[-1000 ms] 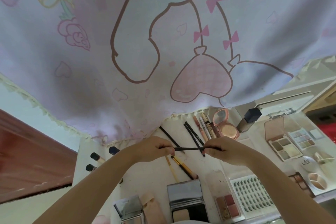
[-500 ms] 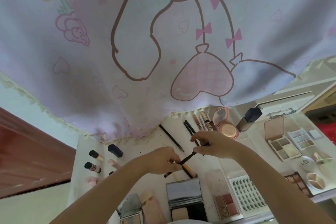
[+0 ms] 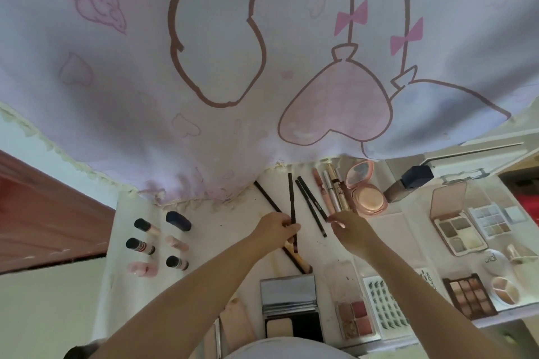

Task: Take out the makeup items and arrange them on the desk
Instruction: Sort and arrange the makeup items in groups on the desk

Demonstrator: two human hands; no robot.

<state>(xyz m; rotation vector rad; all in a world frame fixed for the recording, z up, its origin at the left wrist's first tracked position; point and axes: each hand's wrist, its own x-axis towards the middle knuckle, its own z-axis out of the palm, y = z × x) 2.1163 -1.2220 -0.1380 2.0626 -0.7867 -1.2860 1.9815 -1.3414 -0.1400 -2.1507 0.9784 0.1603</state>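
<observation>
My left hand pinches the near end of a thin black makeup pencil that points away from me over the white desk. Two more black pencils lie just right of it, and another black pencil lies to its left. My right hand hovers over the desk with loosely spread fingers and holds nothing, its fingertips near the lower ends of the two pencils. Pink and silver tubes lie beside a round pink compact.
Small bottles and lipsticks stand at the left. A mirrored powder case, a blush palette, a lash tray and eyeshadow palettes fill the near and right side. A printed pink curtain hangs behind the desk.
Both hands held the black pencil level between them. My right hand has let go, and my left hand has turned the pencil to point away and carried it toward the row of pencils.
</observation>
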